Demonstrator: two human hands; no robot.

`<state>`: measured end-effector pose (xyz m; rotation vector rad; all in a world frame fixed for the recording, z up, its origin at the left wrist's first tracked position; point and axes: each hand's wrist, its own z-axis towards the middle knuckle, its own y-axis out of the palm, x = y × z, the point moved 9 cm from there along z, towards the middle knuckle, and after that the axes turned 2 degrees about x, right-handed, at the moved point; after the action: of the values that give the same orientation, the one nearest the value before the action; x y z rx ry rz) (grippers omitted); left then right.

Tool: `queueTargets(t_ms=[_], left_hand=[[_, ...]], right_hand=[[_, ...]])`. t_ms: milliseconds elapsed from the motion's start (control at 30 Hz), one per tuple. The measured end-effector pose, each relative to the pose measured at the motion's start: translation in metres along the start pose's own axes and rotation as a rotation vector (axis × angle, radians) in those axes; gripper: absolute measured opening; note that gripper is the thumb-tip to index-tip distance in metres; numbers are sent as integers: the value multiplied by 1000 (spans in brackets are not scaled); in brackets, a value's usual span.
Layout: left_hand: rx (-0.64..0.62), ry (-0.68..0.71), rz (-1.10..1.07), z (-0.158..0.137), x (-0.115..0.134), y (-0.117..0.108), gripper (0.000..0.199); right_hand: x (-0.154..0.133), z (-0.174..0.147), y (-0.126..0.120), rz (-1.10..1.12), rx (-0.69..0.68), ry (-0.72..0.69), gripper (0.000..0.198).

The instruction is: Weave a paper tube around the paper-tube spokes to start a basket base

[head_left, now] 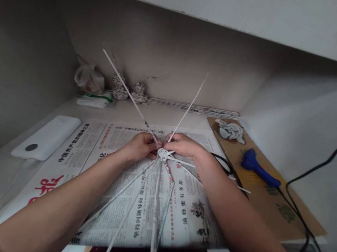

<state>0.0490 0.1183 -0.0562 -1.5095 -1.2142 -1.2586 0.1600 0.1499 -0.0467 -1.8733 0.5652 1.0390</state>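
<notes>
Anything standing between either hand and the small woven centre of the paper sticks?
Nothing visible does: the left hand and right hand are both at the woven centre, among the paper sticks radiating from it. The blue corded tool lies aside, to their right.

From here I count one left hand (140, 146), one right hand (183, 146) and one paper hub (161, 154), with two rods (137, 108) sticking up. I also see two knobbly paper forms (120, 88), one plastic bag (89, 78), one white packet (93, 100) (the stacked rods (193, 108) run together past counting), one white device (50, 133), one blue glue gun (260, 170) and one cardboard sheet (306, 224).
</notes>
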Motion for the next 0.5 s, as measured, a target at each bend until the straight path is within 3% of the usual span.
queueTargets(t_ms=[200,400,500], left_hand=[[16,-37,-19,-2,-1,0,33],[49,-104,-94,-5,-5,-2,35],[32,-104,-86,-5,-5,-1,35]], right_hand=[[-2,-1,2,-54,-20,-38,11],[-9,-4,-1,155,-62,-91,16],[-16,-11,-3,148,-105,-106,19]])
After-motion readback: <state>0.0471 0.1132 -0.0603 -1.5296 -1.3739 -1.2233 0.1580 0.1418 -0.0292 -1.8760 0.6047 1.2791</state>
